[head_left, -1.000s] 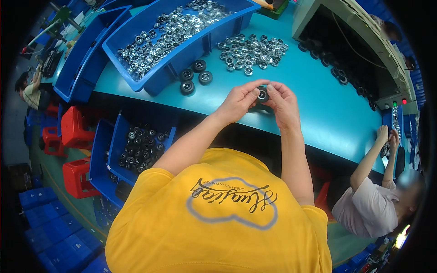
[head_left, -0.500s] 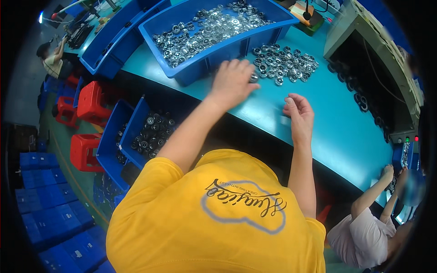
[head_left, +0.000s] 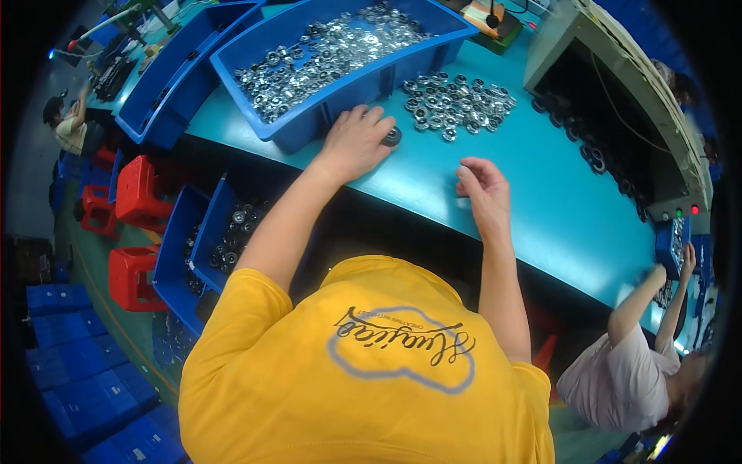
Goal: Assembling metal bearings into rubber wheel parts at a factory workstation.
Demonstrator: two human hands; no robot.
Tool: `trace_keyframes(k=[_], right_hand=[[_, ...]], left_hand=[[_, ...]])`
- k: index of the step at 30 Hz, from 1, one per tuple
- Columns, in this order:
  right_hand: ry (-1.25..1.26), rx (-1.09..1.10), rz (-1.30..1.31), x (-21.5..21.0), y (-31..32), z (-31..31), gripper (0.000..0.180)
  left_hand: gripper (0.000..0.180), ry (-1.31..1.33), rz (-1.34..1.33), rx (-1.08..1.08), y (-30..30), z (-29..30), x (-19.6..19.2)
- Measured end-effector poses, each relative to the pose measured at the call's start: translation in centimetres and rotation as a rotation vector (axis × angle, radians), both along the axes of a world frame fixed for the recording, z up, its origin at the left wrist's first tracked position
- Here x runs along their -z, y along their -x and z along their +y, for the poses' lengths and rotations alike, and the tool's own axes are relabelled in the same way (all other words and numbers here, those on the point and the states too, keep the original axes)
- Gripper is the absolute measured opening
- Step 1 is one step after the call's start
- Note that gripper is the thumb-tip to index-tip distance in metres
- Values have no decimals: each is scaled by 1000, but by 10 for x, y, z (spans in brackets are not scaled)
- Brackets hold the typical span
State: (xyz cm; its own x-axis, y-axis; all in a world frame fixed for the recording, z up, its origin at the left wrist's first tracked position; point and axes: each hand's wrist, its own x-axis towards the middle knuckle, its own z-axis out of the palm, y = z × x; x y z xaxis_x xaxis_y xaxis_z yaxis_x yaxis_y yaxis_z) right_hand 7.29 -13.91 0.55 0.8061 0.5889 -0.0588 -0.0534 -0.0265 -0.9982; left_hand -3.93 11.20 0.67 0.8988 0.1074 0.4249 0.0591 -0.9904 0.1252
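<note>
My left hand (head_left: 354, 144) is low over the turquoise table, beside the near wall of a big blue bin (head_left: 309, 116). Its fingers close around a small black, wheel-like round part (head_left: 392, 137) at the table surface. To the right, my right hand (head_left: 487, 192) is raised over the table's near edge, its thumb and fingers drawn together. Anything between those fingertips is too small to make out. Shiny silver round parts (head_left: 332, 58) fill much of the bin, and a loose pile of similar parts (head_left: 456, 104) lies on the table just beyond my hands.
At the right stands a machine housing (head_left: 572, 46) with black rings (head_left: 593, 157) in its dark opening. Blue bins of dark round parts (head_left: 236, 232) sit below the table's left side, near red stools (head_left: 139, 189). A co-worker (head_left: 618, 371) sits at the right.
My left hand has shifted slightly left along the bin with the round part, whose black side shows now. My right hand stays nearly in place. The whole view has shifted a little.
</note>
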Motion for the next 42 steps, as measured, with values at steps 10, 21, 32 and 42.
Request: trace_keyframes(k=[10,21,32,42], right_hand=[[200,-163,-642,-8,14,51,42],[238,-386,-956,-6,37,100,69],[-166,-652,-917,25,154,175,47],[-77,-441,-867,-15,51,95,35]], left_hand=[[41,-32,-9,103,17,-13,-10],[41,-61,52,37,44,-3,-9],[43,-97,-73,-240,190,42,33],[21,99,116,-524,276,31,65]])
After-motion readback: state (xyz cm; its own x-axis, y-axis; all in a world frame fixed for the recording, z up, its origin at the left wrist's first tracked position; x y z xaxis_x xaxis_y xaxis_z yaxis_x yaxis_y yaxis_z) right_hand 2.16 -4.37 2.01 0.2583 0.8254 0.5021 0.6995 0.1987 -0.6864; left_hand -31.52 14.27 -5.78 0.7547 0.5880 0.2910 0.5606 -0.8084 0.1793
